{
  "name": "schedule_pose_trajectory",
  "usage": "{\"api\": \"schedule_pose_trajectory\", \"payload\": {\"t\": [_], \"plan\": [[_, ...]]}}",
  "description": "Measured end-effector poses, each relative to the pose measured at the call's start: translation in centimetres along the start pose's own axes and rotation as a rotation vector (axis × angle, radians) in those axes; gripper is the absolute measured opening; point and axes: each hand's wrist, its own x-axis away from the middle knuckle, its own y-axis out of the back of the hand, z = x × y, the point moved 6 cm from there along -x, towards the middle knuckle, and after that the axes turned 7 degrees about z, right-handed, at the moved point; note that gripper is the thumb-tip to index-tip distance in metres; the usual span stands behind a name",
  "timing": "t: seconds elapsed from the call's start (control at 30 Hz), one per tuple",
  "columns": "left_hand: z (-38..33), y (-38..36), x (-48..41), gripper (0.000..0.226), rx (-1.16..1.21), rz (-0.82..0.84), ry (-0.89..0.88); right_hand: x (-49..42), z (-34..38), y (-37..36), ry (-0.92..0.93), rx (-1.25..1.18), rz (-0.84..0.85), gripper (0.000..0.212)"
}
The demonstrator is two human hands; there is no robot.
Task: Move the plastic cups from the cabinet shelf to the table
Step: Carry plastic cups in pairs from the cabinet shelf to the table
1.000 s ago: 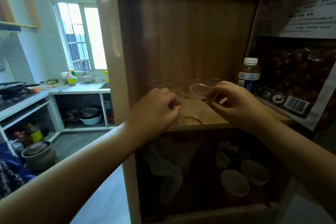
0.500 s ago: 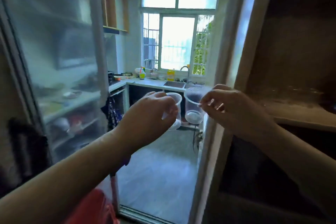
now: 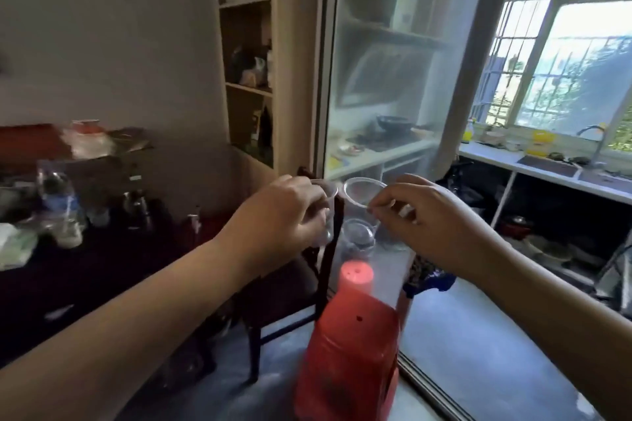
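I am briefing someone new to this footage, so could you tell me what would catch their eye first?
Two clear plastic cups at centre frame, one gripped in the left hand and one pinched by its rim in the right hand. Below them stands a bright red plastic stool; a cluttered dark table lies to the left.

Daylight enters from a barred window (image 3: pixel 561 79) at upper right, overexposed and washed pale; glare hazes the frosted glass door (image 3: pixel 386 79) beside it; the left side falls dim, with the dark table (image 3: pixel 68 270) nearly black and its clutter smeared by motion blur; the red stool (image 3: pixel 349 335) glows bright at its top; wide-angle distortion bends the door frame and stretches both forearms at the lower corners; overall soft focus.
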Motion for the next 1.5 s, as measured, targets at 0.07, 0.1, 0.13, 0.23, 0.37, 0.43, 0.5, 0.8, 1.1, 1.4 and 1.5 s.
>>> {"api": "schedule_pose_trajectory", "payload": {"t": [0.07,0.1,0.13,0.23,0.37,0.43,0.5,0.8,1.1,1.4,1.5], "plan": [[2.9,1.7,2.5,0.011,-0.017,-0.012,0.069,-2.0,2.6,-2.7,0.049,-0.018,0.036,0.010],[4.2,2.4,3.6,0.012,-0.028,-0.018,0.100,-2.9,3.7,-3.8,0.071,-0.025,0.054,0.010],[5.4,3.0,4.6,0.012,-0.037,-0.025,0.129,-3.8,4.7,-4.9,0.092,-0.031,0.071,0.010],[8.3,4.0,7.2,0.011,-0.057,-0.026,0.195,-5.8,6.9,-7.5,0.144,-0.050,0.104,0.010],[11.4,4.3,8.9,0.010,-0.081,-0.014,0.251,-8.0,7.9,-10.6,0.192,-0.100,0.144,0.009],[13.0,3.9,9.0,0.011,-0.096,0.004,0.275,-9.3,7.8,-12.1,0.206,-0.117,0.164,0.010],[14.8,3.3,8.7,0.012,-0.101,0.024,0.300,-11.0,7.3,-13.5,0.225,-0.123,0.179,0.010],[24.9,2.8,4.3,0.013,-0.215,0.038,0.411,-21.3,2.1,-18.3,0.253,-0.094,0.166,0.010],[35.4,3.7,-1.9,0.009,-0.321,-0.013,0.438,-34.4,-0.3,-21.0,0.347,-0.177,0.179,0.018],[46.3,3.8,0.4,0.007,-0.328,-0.043,0.577,-43.7,2.4,-31.1,0.414,-0.244,0.286,0.012],[50.5,3.8,2.0,0.008,-0.328,-0.045,0.620,-46.2,3.9,-35.0,0.431,-0.236,0.336,0.012]]}}
